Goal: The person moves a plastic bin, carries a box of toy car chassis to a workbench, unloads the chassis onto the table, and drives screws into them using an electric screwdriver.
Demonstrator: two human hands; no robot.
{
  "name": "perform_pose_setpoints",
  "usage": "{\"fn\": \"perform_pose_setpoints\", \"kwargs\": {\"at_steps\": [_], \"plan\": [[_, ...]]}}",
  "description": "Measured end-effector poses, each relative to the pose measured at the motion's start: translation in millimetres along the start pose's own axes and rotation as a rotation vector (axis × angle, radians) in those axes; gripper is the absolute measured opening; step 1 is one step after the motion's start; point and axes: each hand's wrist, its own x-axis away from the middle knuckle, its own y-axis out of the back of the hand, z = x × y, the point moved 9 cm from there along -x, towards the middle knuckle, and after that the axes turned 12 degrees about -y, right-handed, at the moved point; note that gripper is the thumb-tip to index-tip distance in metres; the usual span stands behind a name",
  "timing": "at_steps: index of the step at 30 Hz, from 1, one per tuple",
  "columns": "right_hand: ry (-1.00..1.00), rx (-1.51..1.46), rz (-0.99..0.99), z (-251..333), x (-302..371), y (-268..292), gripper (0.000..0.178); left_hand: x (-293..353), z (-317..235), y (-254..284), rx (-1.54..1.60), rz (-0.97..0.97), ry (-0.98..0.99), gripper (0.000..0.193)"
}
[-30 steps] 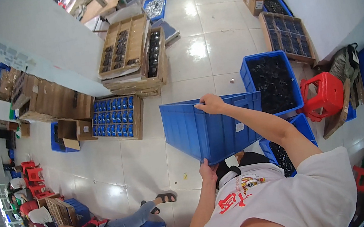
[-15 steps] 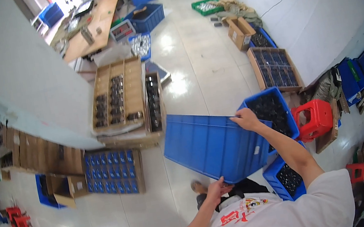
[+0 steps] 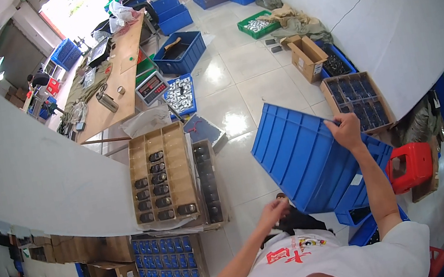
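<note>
A large blue plastic crate (image 3: 300, 152) is tilted on its side in front of me, its ribbed wall facing up. My right hand (image 3: 345, 131) is closed round the crate's upper right edge. My left hand (image 3: 273, 214) is off the crate, just left of its lower corner, with loosely bent fingers and nothing visible in them. Beside my right arm, smaller blue bins (image 3: 366, 227) stand partly hidden under the crate and the arm; dark parts show in them.
On the left stands a divided cardboard tray (image 3: 172, 147) with dark cylindrical parts. A tray of blue parts (image 3: 166, 259) lies nearer. To the right are a red stool (image 3: 414, 165) and a divided box (image 3: 357, 98). A wooden table (image 3: 122, 87) stands at the far left.
The crate has swung to the right and stands more steeply tilted. My left hand has let go of its lower edge, while my right hand has kept its grip. The view has shifted.
</note>
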Motion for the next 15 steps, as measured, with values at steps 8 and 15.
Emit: {"fn": "perform_pose_setpoints", "kwargs": {"at_steps": [8, 15], "plan": [[-0.038, 0.073, 0.007, -14, -199, -60, 0.029, -134, -88, 186, 0.048, -0.353, 0.052, 0.046], [-0.059, 0.174, 0.009, -15, -369, -146, 0.03, -267, -73, 323, 0.026, -0.392, 0.283, 0.029]]}}
